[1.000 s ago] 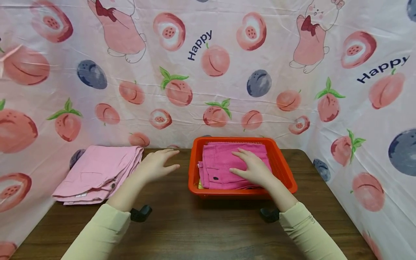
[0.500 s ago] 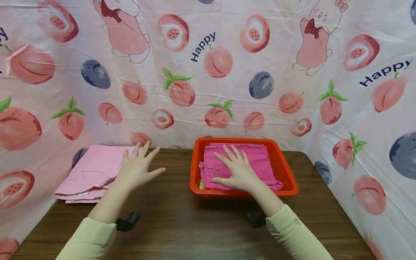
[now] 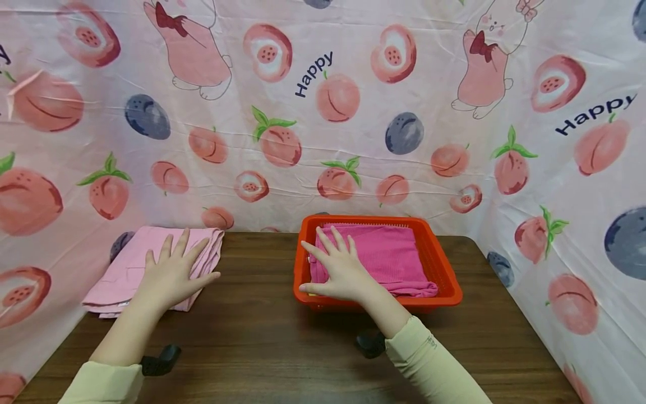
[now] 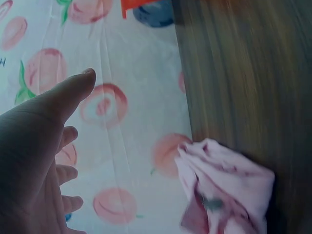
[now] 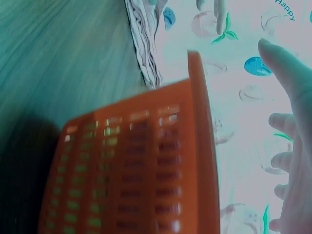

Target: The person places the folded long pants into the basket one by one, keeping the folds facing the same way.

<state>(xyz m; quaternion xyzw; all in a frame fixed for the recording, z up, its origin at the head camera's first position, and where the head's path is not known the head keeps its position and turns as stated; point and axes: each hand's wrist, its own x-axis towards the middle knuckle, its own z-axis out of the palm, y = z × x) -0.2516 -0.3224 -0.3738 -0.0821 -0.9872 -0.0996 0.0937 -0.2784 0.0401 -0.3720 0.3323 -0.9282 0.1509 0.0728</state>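
My left hand (image 3: 169,280) hovers with spread fingers over the near right part of a folded light pink garment (image 3: 123,272), which lies at the table's left side. In the left wrist view the same garment (image 4: 229,180) shows below and apart from the hand, with a dark button-like spot on it. My right hand (image 3: 340,272), fingers spread, hangs over the left part of an orange-red plastic basket (image 3: 439,264). Inside the basket lies a folded bright pink corduroy garment (image 3: 388,255), partly hidden by that hand. Neither hand holds anything.
The basket's slotted side wall (image 5: 136,165) rises close in the right wrist view. A dark brown wooden table (image 3: 262,336) carries everything. A fruit-print cloth (image 3: 303,129) hangs behind the table and along its sides. Black wrist devices (image 3: 161,360) sit at both wrists.
Both hands have moved left, the left one over the light pink garment, the right one across the basket. Their fingers have spread wider. The garments and basket stay in place.
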